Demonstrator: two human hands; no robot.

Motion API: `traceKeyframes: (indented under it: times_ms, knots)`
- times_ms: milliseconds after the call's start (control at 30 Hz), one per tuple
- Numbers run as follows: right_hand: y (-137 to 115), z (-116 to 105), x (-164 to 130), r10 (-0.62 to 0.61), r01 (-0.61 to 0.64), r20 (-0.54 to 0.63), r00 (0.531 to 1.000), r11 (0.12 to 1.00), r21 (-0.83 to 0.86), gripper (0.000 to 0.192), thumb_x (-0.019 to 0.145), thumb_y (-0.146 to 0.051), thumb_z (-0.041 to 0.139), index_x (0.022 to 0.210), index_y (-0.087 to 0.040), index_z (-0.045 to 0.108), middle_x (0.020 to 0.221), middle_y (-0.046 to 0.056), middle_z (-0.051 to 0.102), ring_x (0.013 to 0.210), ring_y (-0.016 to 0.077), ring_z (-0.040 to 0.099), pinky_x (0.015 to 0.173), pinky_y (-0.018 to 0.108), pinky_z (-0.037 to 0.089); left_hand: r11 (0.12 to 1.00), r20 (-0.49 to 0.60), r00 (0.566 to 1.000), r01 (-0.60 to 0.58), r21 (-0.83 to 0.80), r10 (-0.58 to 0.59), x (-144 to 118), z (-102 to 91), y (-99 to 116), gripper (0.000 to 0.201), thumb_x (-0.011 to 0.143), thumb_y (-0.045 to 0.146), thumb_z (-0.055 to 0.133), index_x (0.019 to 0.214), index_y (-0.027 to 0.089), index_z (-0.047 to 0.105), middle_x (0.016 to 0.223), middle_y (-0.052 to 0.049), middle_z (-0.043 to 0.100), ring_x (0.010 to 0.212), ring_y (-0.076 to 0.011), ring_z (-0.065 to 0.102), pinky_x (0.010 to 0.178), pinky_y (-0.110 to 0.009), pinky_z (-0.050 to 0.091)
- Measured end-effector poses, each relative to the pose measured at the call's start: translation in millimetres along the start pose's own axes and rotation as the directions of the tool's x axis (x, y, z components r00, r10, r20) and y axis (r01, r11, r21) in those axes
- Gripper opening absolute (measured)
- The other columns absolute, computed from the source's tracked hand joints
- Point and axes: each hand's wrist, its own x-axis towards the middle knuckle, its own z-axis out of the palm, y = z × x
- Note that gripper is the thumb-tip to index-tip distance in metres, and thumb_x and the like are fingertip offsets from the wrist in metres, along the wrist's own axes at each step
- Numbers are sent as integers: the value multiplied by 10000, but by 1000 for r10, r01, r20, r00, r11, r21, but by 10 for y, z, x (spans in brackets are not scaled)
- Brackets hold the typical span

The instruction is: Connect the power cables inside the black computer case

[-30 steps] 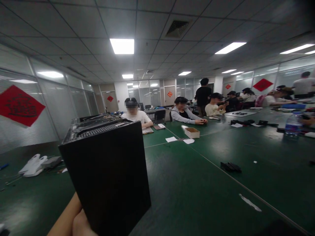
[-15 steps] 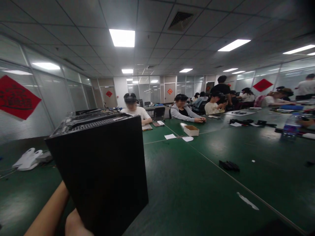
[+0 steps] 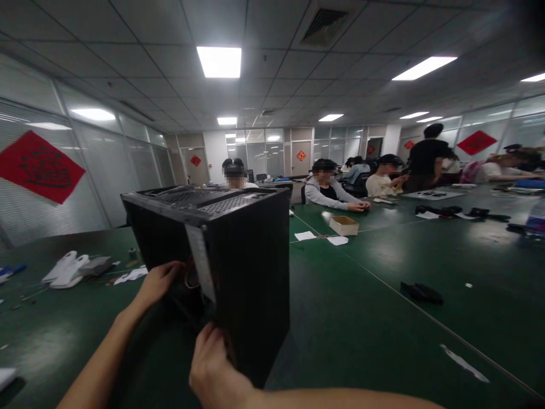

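- Nearest my camera, the right hand point(image 3: 219, 366) sits at the lower edge of the black computer case point(image 3: 251, 272), fingers bent; its fingertips are hidden, so I cannot tell how closed that grip is or whether it has hold of the edge.
- I see the case standing upright on the green tabletop point(image 3: 336, 318), its open side facing the left hand point(image 3: 159, 281).
- That hand's fingers reach into the opening beside some reddish wires point(image 3: 190, 271); I cannot tell whether its grip has hold of anything.
- Off to my right lies a thin white strip point(image 3: 464, 363), with a black bundle point(image 3: 421, 293) beyond it.
- To my left, a white bag point(image 3: 66, 270) lies against a grey box point(image 3: 97, 266).
- Farther off, a person in a grey jacket point(image 3: 334, 196) sits behind an open carton point(image 3: 344, 226).
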Motion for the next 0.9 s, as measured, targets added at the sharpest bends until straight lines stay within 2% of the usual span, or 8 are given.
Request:
traceKeyframes:
  times_ms: [33,100,233,333,467,600,767,900]
  knots:
    - [99,6,-100,65,-64,36,997,997,-32,284,859,-219,575,960,13,704,883,247,700,671,268,653,490,328,478,1000,32,999,7,25,-8,16,42,-23,564,925,484,258,1081,167,697,1094,-93,718,1041,-277,642,856,-333,493]
    - [378,9,-339,173,-165,68,982,980,-111,356,897,-273,527,966,44,674,815,234,681,596,218,612,457,302,438,995,74,997,13,96,-20,28,121,3,649,926,531,185,1078,186,714,1136,-101,709,1077,-299,633,867,-350,472]
    - [1139,127,-829,177,-169,123,976,983,-77,294,962,-292,437,850,-92,622,672,107,628,550,186,573,488,289,372,961,125,990,-103,257,72,-31,257,282,704,915,611,167,1044,227,743,1060,-125,730,1022,-317,652,828,-367,461]
    - [1677,373,-1083,198,-193,127,972,980,-54,342,982,-368,390,851,-135,603,689,96,653,569,195,603,552,309,332,917,150,972,-222,331,181,-80,370,560,707,890,675,205,1068,239,732,1016,-126,735,958,-308,668,773,-356,466]
    - [2136,692,-1230,217,-215,126,968,976,-27,399,989,-400,364,822,-140,617,694,100,680,583,179,616,580,314,262,892,123,973,-226,390,193,-51,506,845,725,839,743,290,1033,208,739,937,-162,732,904,-334,674,735,-366,464]
    - [2260,800,-1248,267,-269,153,952,963,-4,413,986,-420,367,834,-140,630,727,106,706,610,178,629,607,315,261,902,159,975,-203,381,152,14,544,952,735,822,758,304,953,202,765,905,-181,726,874,-343,675,734,-381,468]
    - [2151,768,-1240,365,-373,197,910,928,4,399,982,-438,377,892,-138,625,785,112,717,675,193,648,651,320,284,897,173,971,-221,384,165,-23,516,930,741,836,744,284,922,183,761,907,-190,725,861,-349,676,709,-386,478]
    - [2092,725,-1235,391,-398,216,895,917,-15,405,985,-446,367,884,-145,619,782,97,716,676,205,651,665,326,297,900,193,968,-223,374,160,-74,475,943,722,848,721,292,912,167,751,919,-188,727,894,-343,676,728,-378,484]
